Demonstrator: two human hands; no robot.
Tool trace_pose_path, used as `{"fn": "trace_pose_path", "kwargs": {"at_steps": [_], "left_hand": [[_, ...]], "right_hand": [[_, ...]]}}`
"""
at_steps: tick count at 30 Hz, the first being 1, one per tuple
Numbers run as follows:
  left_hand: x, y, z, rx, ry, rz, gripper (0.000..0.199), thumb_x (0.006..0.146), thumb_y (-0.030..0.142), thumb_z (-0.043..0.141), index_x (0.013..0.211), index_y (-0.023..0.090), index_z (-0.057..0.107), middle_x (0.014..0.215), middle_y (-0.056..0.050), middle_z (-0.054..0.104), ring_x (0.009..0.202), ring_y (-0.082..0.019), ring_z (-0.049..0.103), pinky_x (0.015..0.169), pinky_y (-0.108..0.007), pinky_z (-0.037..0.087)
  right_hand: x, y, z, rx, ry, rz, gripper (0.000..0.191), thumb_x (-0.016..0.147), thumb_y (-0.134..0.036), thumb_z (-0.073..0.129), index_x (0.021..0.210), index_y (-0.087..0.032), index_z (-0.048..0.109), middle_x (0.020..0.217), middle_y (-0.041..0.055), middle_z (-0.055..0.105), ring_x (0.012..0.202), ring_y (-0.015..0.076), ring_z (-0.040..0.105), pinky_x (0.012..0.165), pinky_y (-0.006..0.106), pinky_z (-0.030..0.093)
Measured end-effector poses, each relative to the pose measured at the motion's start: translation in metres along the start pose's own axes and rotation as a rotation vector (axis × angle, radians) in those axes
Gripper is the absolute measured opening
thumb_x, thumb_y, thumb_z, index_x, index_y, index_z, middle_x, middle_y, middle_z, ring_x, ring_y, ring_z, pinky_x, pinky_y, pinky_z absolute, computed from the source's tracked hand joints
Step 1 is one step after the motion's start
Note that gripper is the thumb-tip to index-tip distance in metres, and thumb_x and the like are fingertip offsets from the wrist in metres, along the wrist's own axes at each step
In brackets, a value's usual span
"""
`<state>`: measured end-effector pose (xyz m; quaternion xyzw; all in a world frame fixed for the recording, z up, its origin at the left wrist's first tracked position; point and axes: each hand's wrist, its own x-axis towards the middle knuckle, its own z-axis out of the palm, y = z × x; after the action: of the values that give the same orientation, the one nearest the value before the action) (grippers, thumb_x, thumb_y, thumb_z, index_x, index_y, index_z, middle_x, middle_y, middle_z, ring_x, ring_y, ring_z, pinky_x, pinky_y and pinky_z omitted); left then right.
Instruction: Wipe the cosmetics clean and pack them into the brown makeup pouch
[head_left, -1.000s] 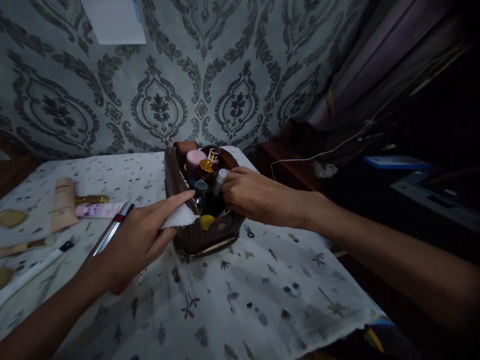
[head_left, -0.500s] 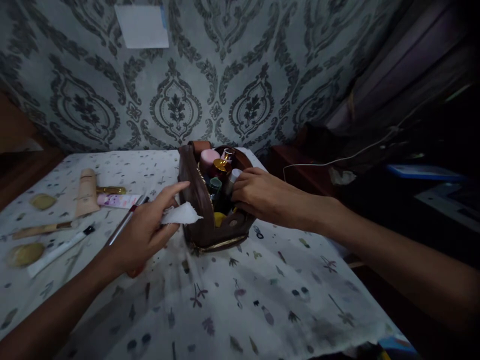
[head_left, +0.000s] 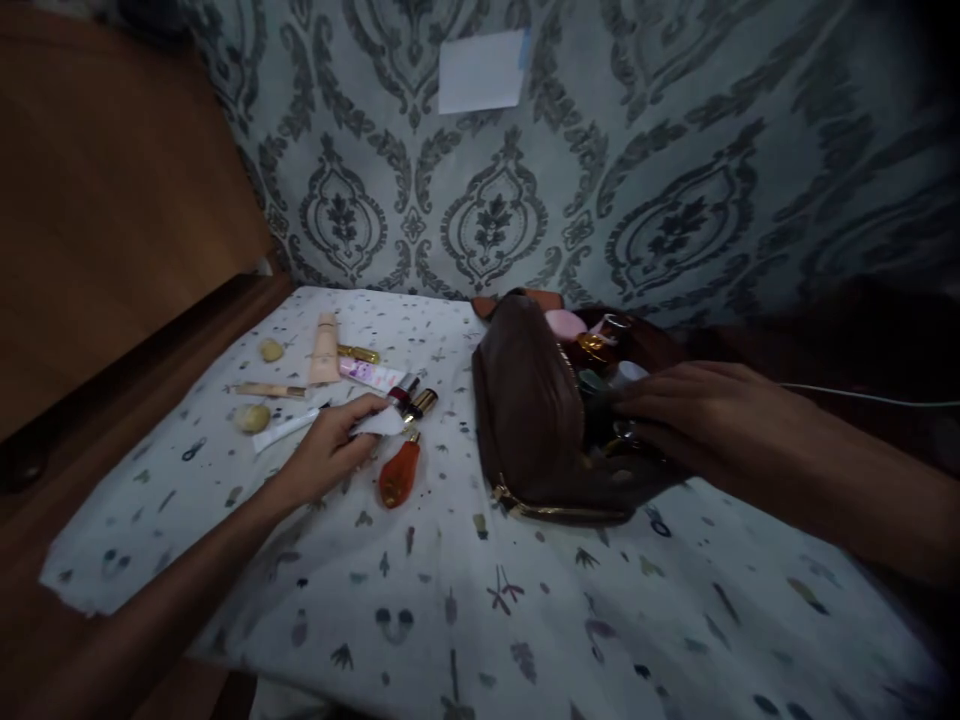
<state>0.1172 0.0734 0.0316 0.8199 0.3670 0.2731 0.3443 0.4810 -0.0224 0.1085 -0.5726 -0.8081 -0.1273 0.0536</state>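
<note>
A brown zippered bag (head_left: pixel 529 400) stands open on the patterned cloth, with a pink round lid (head_left: pixel 565 325), a gold cap (head_left: pixel 594 346) and a white cap (head_left: pixel 630 373) inside. My right hand (head_left: pixel 697 410) reaches into its right side, fingers bent beside the white cap; what they grip, if anything, is hidden. My left hand (head_left: pixel 337 445) is closed on a white tissue (head_left: pixel 381 423), over the cloth left of the bag. Just beyond its fingers lie a dark red tube (head_left: pixel 403 391) and a black and gold tube (head_left: pixel 421 404). An orange bottle (head_left: pixel 399 474) lies nearer.
On the left lie a beige tube (head_left: pixel 325 350), a gold tube (head_left: pixel 358 353), a pink-white tube (head_left: pixel 371 375), a brush (head_left: pixel 266 390), a white tube (head_left: pixel 289 428) and two sponges (head_left: pixel 253 418). Behind is a patterned wall (head_left: pixel 495 200); a wooden panel (head_left: pixel 120 190) stands left.
The view has turned left, so the bag appears further right. My left hand has moved away from the bag with the tissue, uncovering the orange bottle. My right hand stays at the bag.
</note>
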Motion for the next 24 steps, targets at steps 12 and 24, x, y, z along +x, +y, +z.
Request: {"fn": "trace_pose_path", "kwargs": {"at_steps": [12,24], "left_hand": [[0.020,-0.104,-0.107,0.232,0.690,-0.374,0.039,0.072,0.021,0.039,0.096,0.014,0.069,0.079,-0.004,0.066,0.072,-0.018,0.059,0.064,-0.027,0.045],[0.067,-0.168,-0.155,0.485,0.522,-0.722,0.042,0.075,0.050,0.063,0.100,0.017,0.071,0.109,-0.017,0.074,0.106,-0.037,0.063,0.082,-0.041,0.046]], "right_hand": [[0.008,-0.133,0.025,0.449,0.387,-0.218,0.020,0.096,-0.015,0.053,0.082,-0.024,0.065,0.075,0.0071,0.071,0.069,0.0185,0.069,0.062,0.030,0.054],[0.070,-0.211,0.109,1.460,0.147,0.279,0.041,0.089,-0.048,0.061,0.062,-0.018,0.059,0.054,-0.0002,0.061,0.051,0.0118,0.056,0.052,0.023,0.044]]}}
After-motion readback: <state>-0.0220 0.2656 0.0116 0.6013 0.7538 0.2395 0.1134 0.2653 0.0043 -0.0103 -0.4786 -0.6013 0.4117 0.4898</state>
